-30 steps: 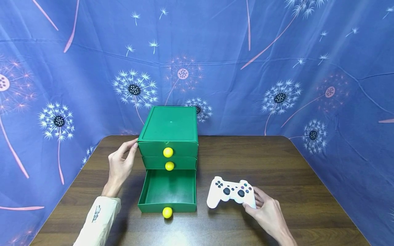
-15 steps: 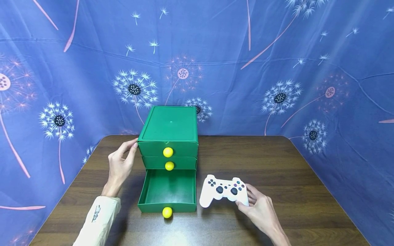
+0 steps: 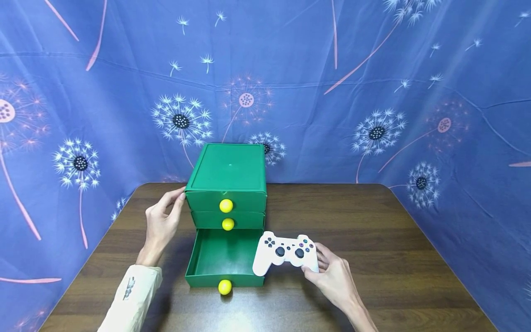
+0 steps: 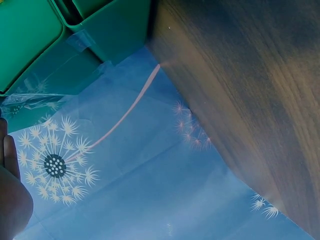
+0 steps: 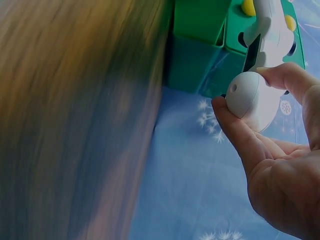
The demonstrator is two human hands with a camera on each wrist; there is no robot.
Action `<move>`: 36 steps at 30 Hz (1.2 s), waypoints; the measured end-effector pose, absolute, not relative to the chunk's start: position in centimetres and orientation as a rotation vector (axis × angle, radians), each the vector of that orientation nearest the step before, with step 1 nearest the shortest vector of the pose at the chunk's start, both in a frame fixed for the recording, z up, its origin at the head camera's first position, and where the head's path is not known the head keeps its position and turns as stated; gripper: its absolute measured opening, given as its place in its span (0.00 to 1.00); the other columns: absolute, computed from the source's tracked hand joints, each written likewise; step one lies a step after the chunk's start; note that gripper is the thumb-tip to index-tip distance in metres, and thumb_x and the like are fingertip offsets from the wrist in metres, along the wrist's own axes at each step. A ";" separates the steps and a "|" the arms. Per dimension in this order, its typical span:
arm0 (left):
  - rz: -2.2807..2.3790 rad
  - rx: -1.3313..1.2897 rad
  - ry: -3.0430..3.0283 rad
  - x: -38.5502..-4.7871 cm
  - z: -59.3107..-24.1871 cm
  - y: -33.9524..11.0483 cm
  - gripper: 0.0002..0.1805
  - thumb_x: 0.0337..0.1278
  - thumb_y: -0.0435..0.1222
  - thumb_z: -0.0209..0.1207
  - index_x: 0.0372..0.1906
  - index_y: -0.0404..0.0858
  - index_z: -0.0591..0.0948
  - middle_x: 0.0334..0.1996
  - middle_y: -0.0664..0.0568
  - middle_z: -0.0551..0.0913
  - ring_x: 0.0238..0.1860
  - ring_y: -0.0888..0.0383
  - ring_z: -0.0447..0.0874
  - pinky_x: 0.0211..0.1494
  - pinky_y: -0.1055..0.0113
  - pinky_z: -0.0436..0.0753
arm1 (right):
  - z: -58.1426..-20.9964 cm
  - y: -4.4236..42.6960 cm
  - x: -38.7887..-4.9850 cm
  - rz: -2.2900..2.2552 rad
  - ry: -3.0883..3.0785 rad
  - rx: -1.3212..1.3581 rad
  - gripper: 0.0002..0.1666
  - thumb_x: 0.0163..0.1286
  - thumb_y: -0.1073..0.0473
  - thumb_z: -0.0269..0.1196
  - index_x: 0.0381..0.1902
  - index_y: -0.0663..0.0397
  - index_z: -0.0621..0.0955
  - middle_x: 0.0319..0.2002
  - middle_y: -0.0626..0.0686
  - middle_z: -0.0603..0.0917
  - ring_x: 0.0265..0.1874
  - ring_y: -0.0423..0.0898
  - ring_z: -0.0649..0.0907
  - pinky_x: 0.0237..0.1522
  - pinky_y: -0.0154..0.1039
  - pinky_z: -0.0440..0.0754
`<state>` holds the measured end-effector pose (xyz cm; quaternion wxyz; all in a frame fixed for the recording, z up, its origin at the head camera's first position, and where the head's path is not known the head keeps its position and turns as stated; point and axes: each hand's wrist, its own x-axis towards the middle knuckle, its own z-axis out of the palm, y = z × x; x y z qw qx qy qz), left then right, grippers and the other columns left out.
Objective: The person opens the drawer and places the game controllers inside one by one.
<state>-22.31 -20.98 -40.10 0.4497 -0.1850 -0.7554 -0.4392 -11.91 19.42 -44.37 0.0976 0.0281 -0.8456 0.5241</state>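
My right hand point(image 3: 333, 279) pinches the right grip of a white game controller point(image 3: 261, 258) between thumb and fingers. The controller is held above the table, face up, its left end overlapping the open bottom drawer's right front corner in the head view. In the right wrist view, the thumb and fingers lie on opposite sides of the controller point(image 5: 245, 95). A green drawer cabinet point(image 3: 230, 166) has two upper drawers pushed in and its bottom drawer point(image 3: 224, 258) pulled out, with nothing visible inside. My left hand point(image 3: 162, 223) touches the cabinet's upper left front corner with extended fingertips.
Yellow ball knobs point(image 3: 226, 205) sit on the drawer fronts. The dark wooden table point(image 3: 352, 216) extends to the right of the cabinet. A blue dandelion-print cloth point(image 3: 307, 120) hangs behind and at both sides.
My right hand has carried the controller left and slightly away from me, from beside the bottom drawer to its right front corner. The left hand and cabinet have stayed put.
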 end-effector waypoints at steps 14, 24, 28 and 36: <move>-1.081 -0.454 -1.852 -22.3 -40.0 -20.8 0.13 0.60 0.18 0.65 0.48 0.30 0.88 0.43 0.41 0.90 0.45 0.77 0.82 0.50 0.81 0.78 | -44.2 17.4 -12.7 1.548 -2.496 0.179 0.31 0.54 0.71 0.77 0.58 0.62 0.83 0.48 0.66 0.88 0.44 0.57 0.90 0.41 0.40 0.88; -1.082 -0.456 -1.877 -22.4 -40.3 -21.1 0.12 0.64 0.20 0.64 0.50 0.29 0.88 0.44 0.41 0.90 0.46 0.77 0.82 0.50 0.79 0.79 | -44.5 15.9 -13.3 1.479 -2.506 0.263 0.32 0.53 0.70 0.77 0.57 0.64 0.82 0.48 0.66 0.88 0.43 0.57 0.90 0.41 0.39 0.88; -1.086 -0.459 -1.870 -22.4 -40.2 -21.1 0.12 0.63 0.19 0.64 0.49 0.29 0.88 0.45 0.41 0.90 0.46 0.77 0.83 0.51 0.80 0.79 | -44.6 15.5 -13.4 1.458 -2.522 0.260 0.33 0.53 0.70 0.77 0.58 0.65 0.82 0.48 0.67 0.88 0.44 0.57 0.90 0.41 0.40 0.88; -1.084 -0.450 -1.853 -22.7 -40.3 -21.0 0.14 0.58 0.16 0.65 0.47 0.28 0.88 0.44 0.39 0.90 0.46 0.77 0.82 0.50 0.81 0.78 | -44.4 14.7 -13.7 1.371 -2.529 0.291 0.30 0.53 0.68 0.77 0.56 0.60 0.83 0.46 0.64 0.89 0.41 0.55 0.90 0.39 0.39 0.89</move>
